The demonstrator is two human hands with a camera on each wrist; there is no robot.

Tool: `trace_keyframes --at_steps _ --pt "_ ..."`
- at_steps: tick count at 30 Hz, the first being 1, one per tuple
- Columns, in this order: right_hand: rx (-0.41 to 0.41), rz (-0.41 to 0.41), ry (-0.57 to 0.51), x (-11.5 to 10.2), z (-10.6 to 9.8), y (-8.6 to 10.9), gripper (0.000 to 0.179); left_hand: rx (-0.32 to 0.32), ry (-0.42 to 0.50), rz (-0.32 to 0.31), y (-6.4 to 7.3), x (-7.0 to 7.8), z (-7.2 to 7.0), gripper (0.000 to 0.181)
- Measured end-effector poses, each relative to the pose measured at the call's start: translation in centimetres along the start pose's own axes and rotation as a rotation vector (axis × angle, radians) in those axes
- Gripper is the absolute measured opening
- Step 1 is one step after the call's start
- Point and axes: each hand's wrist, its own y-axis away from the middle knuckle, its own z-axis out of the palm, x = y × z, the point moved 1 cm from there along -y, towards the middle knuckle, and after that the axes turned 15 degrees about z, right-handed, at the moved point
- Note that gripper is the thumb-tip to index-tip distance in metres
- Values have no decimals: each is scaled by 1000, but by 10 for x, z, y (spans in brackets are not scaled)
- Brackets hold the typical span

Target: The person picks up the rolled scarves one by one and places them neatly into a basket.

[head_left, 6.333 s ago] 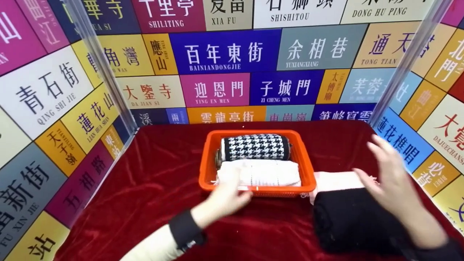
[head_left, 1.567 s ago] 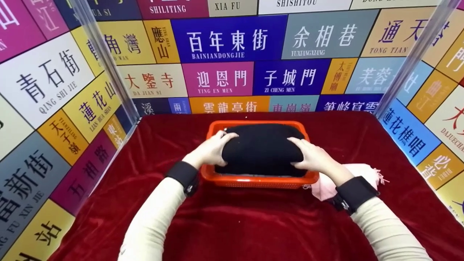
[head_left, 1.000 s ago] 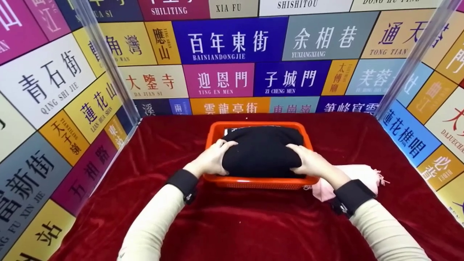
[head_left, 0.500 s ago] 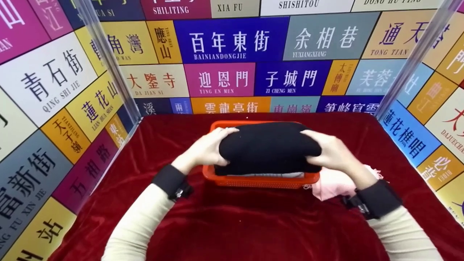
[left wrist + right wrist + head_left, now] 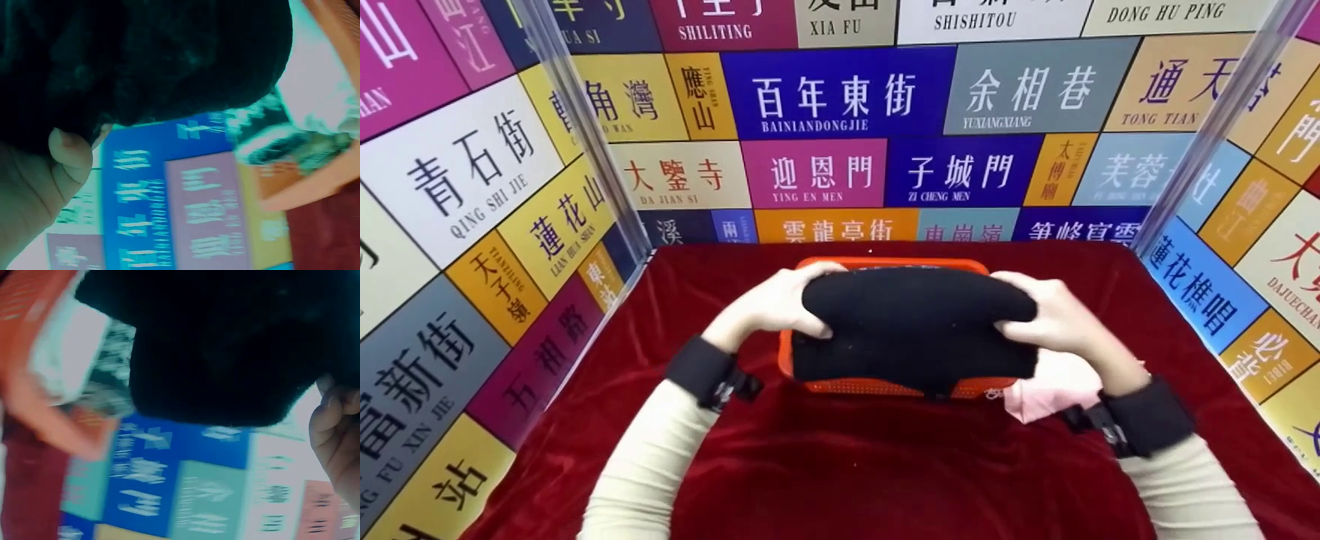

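A folded black cloth [image 5: 915, 330], thick and soft, is held up in front of and over the orange plastic basket [image 5: 855, 386]. My left hand [image 5: 787, 300] grips its left end, thumb on the near side. The right end is gripped by my right hand [image 5: 1054, 315] in the same way. A corner of the cloth droops over the basket's front rim. In the left wrist view, a white cloth [image 5: 315, 73] and a black-and-white patterned cloth [image 5: 261, 121] show inside the basket, apart from the black one. The head view hides most of the basket's contents.
A pink cloth [image 5: 1054, 386] with a fringe lies right of the basket. Dark red velvet [image 5: 855, 465] covers the table. Walls printed with colourful place-name signs [image 5: 840, 94] stand behind and at both sides, with clear corner posts [image 5: 592, 135].
The black cloth went from the table at right to the basket in both hands. It was lowered into the basket, then raised again, its lower edge now sagging. The hands have spread apart.
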Motion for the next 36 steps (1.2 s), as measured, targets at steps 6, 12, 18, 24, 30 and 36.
trace_keyframes --at_steps 6,12,18,24,30,36 --pt "-9 73 63 43 42 -8 59 69 -92 12 -11 -45 38 89" --pt "77 -64 215 67 79 1 61 51 -275 17 -2 -68 66 96" --pt "-21 -58 127 76 90 0 59 20 -280 43 4 -75 79 105" --pt "-113 38 84 77 92 -2 58 31 -236 36 6 -78 82 107" --pt "-233 102 6 71 62 3 78 -6 -390 -23 8 -55 73 112" --pt "-285 226 107 110 9 28 92 123 -496 114 22 -12 78 97"
